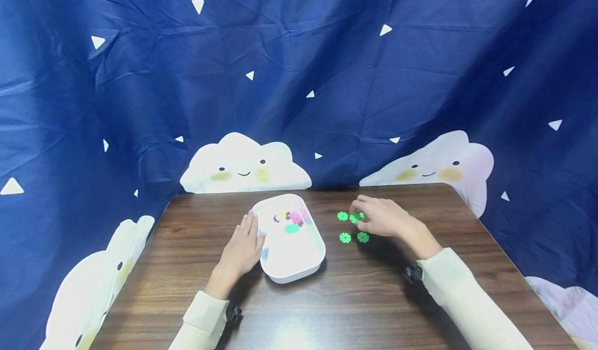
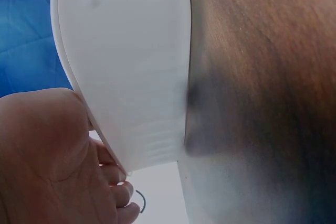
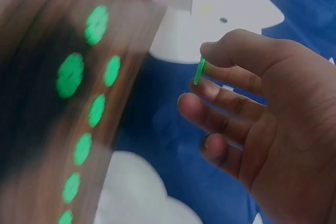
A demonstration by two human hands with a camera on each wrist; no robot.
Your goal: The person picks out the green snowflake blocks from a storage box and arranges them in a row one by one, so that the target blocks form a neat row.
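Observation:
My left hand [image 1: 247,230] lies flat with straight fingers against the left wall of a white tray [image 1: 299,267]. In the tray lie several coloured toothed discs [image 1: 290,221]: pink, yellow, purple and green. The left wrist view shows the palm [image 2: 47,156] pressed to the tray's white wall [image 2: 126,66]. My right hand [image 1: 358,211] hovers over the table to the right of the tray. It pinches one green disc [image 3: 198,72] between thumb and forefinger. Several more green discs [image 1: 345,237] lie loose on the wood beneath and beside it, blurred in the right wrist view [image 3: 71,74].
The brown wooden table [image 1: 355,298] is ringed by a dark blue curtain [image 1: 327,80] with white cloud figures, close behind its far edge. Bare wood lies in front of the tray and at the far right.

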